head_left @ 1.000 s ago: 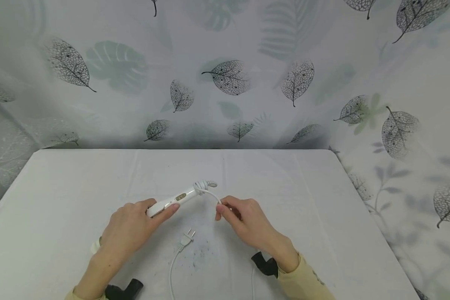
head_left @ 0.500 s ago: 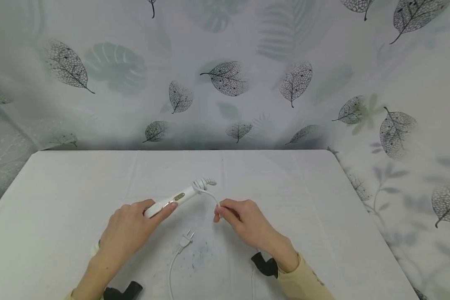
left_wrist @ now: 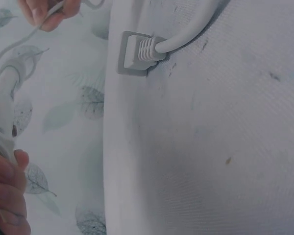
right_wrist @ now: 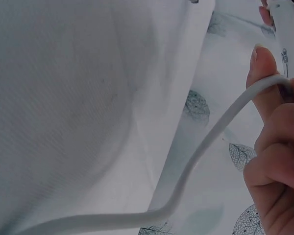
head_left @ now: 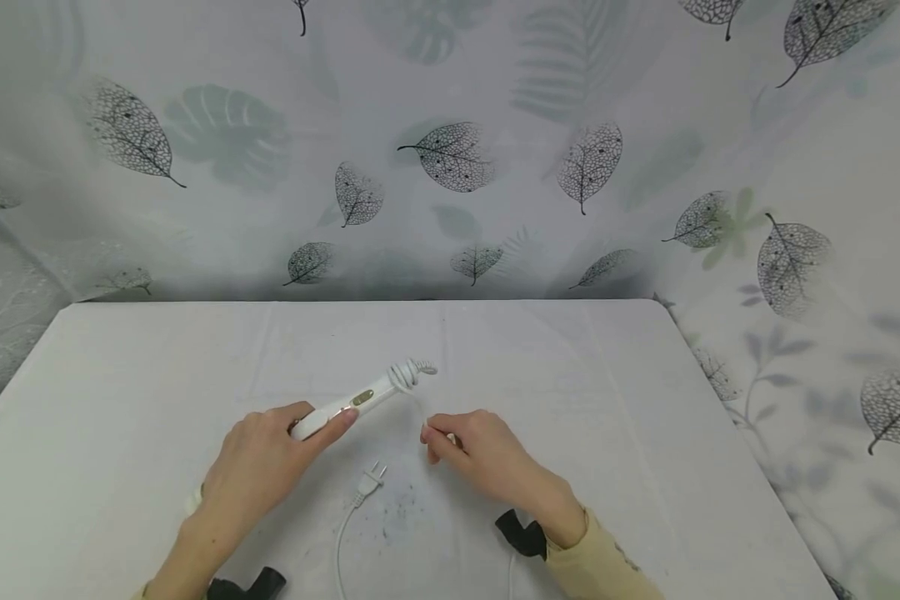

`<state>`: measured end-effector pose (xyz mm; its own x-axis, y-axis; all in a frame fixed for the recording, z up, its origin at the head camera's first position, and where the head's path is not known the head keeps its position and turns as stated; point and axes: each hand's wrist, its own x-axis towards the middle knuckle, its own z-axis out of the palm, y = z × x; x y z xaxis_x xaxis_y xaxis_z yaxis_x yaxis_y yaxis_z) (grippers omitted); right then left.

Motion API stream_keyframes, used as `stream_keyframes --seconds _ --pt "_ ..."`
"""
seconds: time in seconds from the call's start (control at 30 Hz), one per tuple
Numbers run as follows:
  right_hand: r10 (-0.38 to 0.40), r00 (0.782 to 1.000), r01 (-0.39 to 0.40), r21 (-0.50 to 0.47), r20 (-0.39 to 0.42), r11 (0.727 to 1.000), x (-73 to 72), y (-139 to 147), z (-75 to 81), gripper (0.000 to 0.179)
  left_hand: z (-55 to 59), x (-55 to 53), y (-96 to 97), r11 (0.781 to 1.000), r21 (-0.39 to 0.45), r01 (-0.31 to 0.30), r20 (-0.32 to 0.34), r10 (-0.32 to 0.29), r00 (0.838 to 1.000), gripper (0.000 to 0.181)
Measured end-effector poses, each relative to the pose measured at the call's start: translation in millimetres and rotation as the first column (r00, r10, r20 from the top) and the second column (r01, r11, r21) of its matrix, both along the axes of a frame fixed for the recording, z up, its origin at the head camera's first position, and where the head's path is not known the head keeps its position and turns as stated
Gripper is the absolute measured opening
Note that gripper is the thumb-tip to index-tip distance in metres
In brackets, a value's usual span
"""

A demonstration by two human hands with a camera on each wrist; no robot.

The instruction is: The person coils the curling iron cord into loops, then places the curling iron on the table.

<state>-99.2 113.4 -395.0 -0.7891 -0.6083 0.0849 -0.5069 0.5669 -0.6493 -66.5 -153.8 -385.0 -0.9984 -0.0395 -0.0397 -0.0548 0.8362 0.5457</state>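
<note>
My left hand (head_left: 255,458) grips a slim white hair iron (head_left: 377,391) with a gold oval button panel, tilted up to the right above the table. The left thumb lies along its side near the panel. White power cord (head_left: 402,377) is wound in several turns round the iron's far end, beside a coiled strain relief (head_left: 424,367). My right hand (head_left: 480,450) pinches the cord to the lower right of the windings, fingers curled. In the right wrist view, the cord (right_wrist: 210,132) runs from those fingers down towards the table. Part of the iron is hidden by the left hand.
The cord's two-pin plug (head_left: 370,482) lies on the white table (head_left: 555,375) between my forearms. Black wrist mounts (head_left: 522,533) sit under both wrists. A leaf-patterned curtain (head_left: 450,225) hangs behind the table and at its sides.
My right hand has moved slightly left and down with the cord. The strand from the windings now passes lower, beneath the iron's end. The left hand has barely moved.
</note>
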Motion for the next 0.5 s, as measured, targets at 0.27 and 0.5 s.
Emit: stream_keyframes --seconds 0.27,0.5 --pt "-0.034 0.999 0.036 0.055 -0.042 0.998 0.9 -6.2 -8.6 0.024 -1.3 1.8 4.2 0.999 0.021 0.037 -0.034 -0.036 0.999 0.054" --pt "-0.025 0.999 0.027 0.035 -0.042 0.999 -1.6 -6.1 -13.7 0.024 1.3 4.1 8.8 0.997 0.034 0.07 0.005 -0.071 0.997 0.054"
